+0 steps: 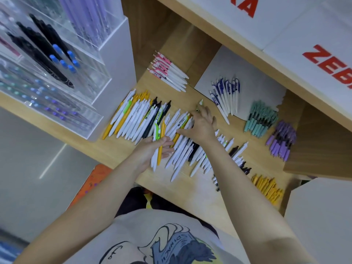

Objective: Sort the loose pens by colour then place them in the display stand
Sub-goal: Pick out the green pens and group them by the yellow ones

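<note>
Gripping a few pens as a gathered batch, left hand waits beside the mixed pile while right hand pinches another pen for sorting.

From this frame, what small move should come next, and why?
Probably lift the green-clip pen pinched by the right hand clear of the mixed pile and pass it to the left hand, which already holds a green-clip pen and a yellow pen.

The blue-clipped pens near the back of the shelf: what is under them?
The blue-clipped pens lie on a grey sheet, which lies on the wooden shelf. The sheet hides the wood beneath it, so nothing more can be seen there.
</note>
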Tool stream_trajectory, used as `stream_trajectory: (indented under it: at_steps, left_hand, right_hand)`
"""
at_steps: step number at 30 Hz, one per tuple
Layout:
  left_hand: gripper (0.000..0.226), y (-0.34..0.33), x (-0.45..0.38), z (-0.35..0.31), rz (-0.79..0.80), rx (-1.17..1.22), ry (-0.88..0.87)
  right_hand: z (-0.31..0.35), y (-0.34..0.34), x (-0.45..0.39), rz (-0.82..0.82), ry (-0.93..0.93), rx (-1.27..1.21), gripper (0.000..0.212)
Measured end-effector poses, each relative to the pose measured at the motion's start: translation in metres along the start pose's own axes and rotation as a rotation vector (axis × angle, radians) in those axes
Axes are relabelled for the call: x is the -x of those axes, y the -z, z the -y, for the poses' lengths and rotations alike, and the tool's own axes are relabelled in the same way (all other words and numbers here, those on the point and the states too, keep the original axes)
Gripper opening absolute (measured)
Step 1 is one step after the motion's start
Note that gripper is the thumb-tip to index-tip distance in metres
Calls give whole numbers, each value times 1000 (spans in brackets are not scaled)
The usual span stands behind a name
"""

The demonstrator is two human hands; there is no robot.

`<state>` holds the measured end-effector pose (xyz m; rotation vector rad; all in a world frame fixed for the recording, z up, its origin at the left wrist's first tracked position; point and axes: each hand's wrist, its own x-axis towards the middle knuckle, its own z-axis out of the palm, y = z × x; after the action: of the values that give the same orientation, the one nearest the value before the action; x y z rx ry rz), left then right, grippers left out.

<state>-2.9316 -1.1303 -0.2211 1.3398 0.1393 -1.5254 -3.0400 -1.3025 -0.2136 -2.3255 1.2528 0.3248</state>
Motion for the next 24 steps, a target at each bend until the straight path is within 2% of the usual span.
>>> stream_trajectory:
  at_steps: [7,9,12,14,20,24]
  left_hand:
    - [24,3,3,1,-15,-8,-22]
    - [25,2,3,1,-14,-20,-31]
    - [30,1,3,1,-25,-37,-51]
    - [30,1,3,2,-30,-37,-54]
    - [26,4,4,6,-26,-62,-78]
    - [23,4,9,3,-30,-68,-88]
  right_hand:
    - [6,-9,0,-153,64,-156,49]
    - [7,-6,0,-147,62,-134,54]
    - [6,-3,2,-26,29,-32,80]
    - [5,-2,4,9,17,-17,86]
    - [8,-5,2,-34,26,-111,75]
    - [11,7,9,-146,33,-347,47]
